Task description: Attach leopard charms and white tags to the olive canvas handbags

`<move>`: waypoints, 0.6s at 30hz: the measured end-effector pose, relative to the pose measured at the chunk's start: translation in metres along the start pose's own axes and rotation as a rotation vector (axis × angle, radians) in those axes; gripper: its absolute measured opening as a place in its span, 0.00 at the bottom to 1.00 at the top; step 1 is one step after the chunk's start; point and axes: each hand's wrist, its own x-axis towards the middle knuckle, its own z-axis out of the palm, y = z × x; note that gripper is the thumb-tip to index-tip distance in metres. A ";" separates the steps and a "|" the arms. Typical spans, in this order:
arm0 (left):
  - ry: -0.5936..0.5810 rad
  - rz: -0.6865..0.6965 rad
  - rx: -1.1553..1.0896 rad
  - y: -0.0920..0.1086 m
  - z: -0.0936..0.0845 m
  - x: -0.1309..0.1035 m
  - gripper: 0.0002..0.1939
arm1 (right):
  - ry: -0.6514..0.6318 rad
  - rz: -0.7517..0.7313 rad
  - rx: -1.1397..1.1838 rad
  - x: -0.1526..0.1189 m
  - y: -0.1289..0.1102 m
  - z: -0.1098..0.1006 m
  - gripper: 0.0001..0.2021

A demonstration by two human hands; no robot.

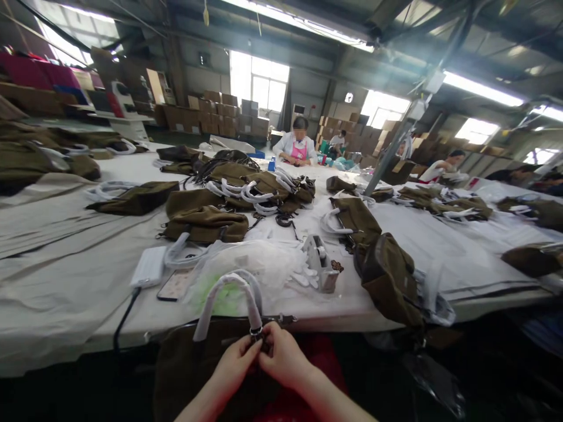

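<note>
A dark olive-brown handbag (185, 363) is upright in front of me at the table's near edge, its lower part lost in shadow. Its two arched handles (216, 288) are wrapped in white covering. My left hand (240, 362) is closed, thumb and fingers pinching at the base of the handle's right end. Close against it, my right hand (284, 356) is also closed on the same spot, just under a shiny metal ring (255, 332). Any small part between the fingertips is hidden. A metal clasp (288, 319) shows at the bag's top right corner.
On the white-covered table (65, 281) lie a phone (175, 285), a white power box (149, 266), clear plastic bags (255, 261) and a tape dispenser (323, 266). Several similar bags (206, 223) are piled beyond; another bag (391, 281) sits right. A co-worker (298, 146) sits across.
</note>
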 end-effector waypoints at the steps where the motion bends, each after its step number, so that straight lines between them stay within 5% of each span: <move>1: 0.007 0.021 -0.001 0.000 0.000 0.001 0.30 | -0.006 -0.011 -0.047 -0.002 -0.003 -0.003 0.18; 6: 0.009 0.030 0.013 0.016 -0.008 0.004 0.29 | -0.199 -0.111 -0.215 -0.014 -0.021 -0.039 0.27; 9: -0.042 0.010 0.015 0.038 -0.021 0.011 0.29 | -0.033 -0.199 -0.157 0.002 -0.025 -0.092 0.13; 11: -0.017 -0.044 -0.018 0.052 -0.031 0.021 0.30 | 0.267 -0.228 -0.170 0.031 -0.022 -0.140 0.13; 13: 0.018 -0.124 -0.089 0.061 -0.038 0.032 0.29 | 0.429 -0.198 -0.199 0.070 -0.015 -0.193 0.17; 16: 0.027 -0.213 -0.171 0.066 -0.042 0.044 0.25 | 0.452 0.013 -0.563 0.137 -0.001 -0.260 0.20; 18: 0.015 -0.234 -0.174 0.065 -0.042 0.047 0.24 | 0.416 0.082 -0.670 0.177 0.012 -0.286 0.17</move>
